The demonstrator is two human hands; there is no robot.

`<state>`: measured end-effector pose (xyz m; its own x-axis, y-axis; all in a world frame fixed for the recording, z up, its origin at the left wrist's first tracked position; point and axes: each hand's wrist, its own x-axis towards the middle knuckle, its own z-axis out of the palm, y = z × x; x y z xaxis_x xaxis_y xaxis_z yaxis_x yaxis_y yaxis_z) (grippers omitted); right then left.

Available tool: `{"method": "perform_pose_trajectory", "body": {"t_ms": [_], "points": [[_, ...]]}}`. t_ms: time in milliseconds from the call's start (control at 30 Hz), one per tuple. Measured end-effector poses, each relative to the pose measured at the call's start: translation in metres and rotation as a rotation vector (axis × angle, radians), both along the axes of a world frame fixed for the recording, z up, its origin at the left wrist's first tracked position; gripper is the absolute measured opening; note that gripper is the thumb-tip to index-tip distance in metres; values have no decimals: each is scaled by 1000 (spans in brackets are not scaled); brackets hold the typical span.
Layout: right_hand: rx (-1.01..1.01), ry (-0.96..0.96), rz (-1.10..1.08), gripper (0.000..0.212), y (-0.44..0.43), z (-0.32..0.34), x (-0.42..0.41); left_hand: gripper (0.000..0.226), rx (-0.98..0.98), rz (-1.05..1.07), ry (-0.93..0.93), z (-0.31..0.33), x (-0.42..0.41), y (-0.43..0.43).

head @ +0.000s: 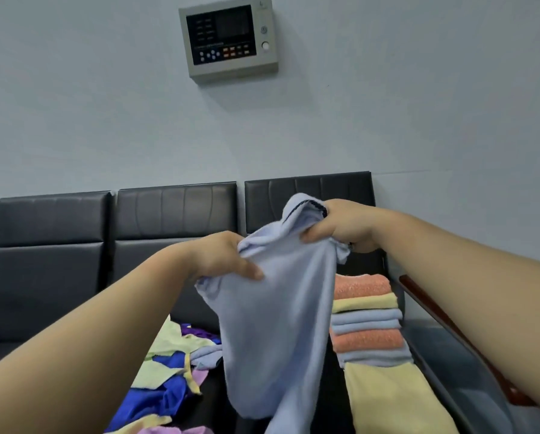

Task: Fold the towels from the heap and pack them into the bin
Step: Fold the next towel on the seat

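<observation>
A light blue towel (275, 324) hangs in the air in front of me, bunched at its top edge. My left hand (221, 258) grips its upper left part, and my right hand (340, 227) grips its upper right corner, a little higher. Below on the left, a heap of loose towels (168, 380) in blue, pale yellow, purple and pink lies on the black sofa seat. On the right stands a stack of folded towels (368, 321) in orange, yellow and light blue. No bin can be made out for certain.
A black leather sofa (52, 245) fills the background, its backrest against a pale wall. A control panel (228, 39) hangs on the wall above. A dark grey surface with a wooden armrest (450, 327) runs along the right.
</observation>
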<state>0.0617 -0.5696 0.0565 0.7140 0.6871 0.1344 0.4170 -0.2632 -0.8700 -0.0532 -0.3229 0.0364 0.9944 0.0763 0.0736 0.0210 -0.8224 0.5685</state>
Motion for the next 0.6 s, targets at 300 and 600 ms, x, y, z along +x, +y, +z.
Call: {"method": "perform_pose_trajectory", "body": {"t_ms": [300, 600], "points": [[-421, -81, -112, 37, -1, -31, -2, 14, -667, -17, -270, 5, 5, 2], [31, 55, -42, 33, -6, -28, 13, 27, -56, 26, 74, -11, -3, 14]]}}
